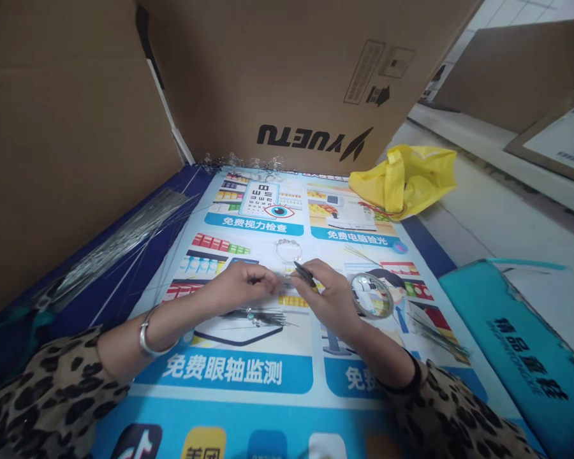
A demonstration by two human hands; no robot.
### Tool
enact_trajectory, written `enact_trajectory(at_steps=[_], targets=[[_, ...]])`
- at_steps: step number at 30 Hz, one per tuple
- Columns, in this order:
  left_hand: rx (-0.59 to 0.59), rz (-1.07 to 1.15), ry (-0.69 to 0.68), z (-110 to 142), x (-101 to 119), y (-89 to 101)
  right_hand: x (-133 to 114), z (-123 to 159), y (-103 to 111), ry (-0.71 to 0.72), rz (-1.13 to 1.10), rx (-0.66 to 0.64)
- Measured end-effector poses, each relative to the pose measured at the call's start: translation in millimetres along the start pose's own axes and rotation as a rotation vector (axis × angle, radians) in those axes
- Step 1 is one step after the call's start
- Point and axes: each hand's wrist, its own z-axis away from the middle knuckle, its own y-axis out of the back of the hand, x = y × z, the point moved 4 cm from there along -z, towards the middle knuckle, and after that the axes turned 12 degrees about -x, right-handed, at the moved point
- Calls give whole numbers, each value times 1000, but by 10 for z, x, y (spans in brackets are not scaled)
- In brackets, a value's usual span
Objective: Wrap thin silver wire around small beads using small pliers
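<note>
Just past my fingertips lies a beaded ring (pixel 288 250), flat on the printed sheet (pixel 287 411), thin and light by the look of it. The near side of the ring is close to the tip of the dark tool (pixel 305 274); I can't tell whether they touch. If they do, a careless twist of the wrist could drag the ring out of shape or snag a bead.

My right hand (pixel 331 298), on the near right of the ring, is clamped around that tool. My left hand (pixel 242 284), on the near left, has its fingers curled in with the tips close together; whether they pinch something fine I can't tell, because the gap between my hands is blurred. Anything as thin as wire there could slip or spring away if my grip is loose.

Nearer me than the ring, below my left fingers, lie a bunch of wires (pixel 270 317) and a beaded strand (pixel 252 317). Lowering my left hand or forearm could scatter the wires or tangle the strand among them. To the near right of the ring sits a clear roll (pixel 387 309), just beside my right hand, so an outward swing could knock it. Further that way, the loose wires (pixel 442 335) lie near my forearm, where my sleeve (pixel 459 408) might catch their ends.
</note>
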Motion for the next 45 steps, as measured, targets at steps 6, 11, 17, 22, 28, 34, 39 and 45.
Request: enact_trajectory(at_steps=[6, 11, 17, 22, 28, 34, 39, 45], targets=[[-9, 95, 3, 5, -54, -13, 30, 6, 0, -102, -38, -14], [28, 185, 12, 17, -41, 2, 41, 22, -5, -58, -4, 7], [110, 306, 30, 33, -49, 37, 32, 81, 30, 137, 210, 34], [119, 360, 30, 40, -115, 46, 25, 101, -35, 144, 541, -130], [115, 376, 31, 30, -156, 39, 27, 110, -57, 114, 694, -145], [94, 393, 20, 27, -166, 26, 28, 108, -66, 92, 733, -190], [98, 335, -17, 12, -134, 29, 27, 113, -81, 91, 732, -222], [119, 274, -50, 19, -93, 27, 54, 115, -100, 81, 738, -227]])
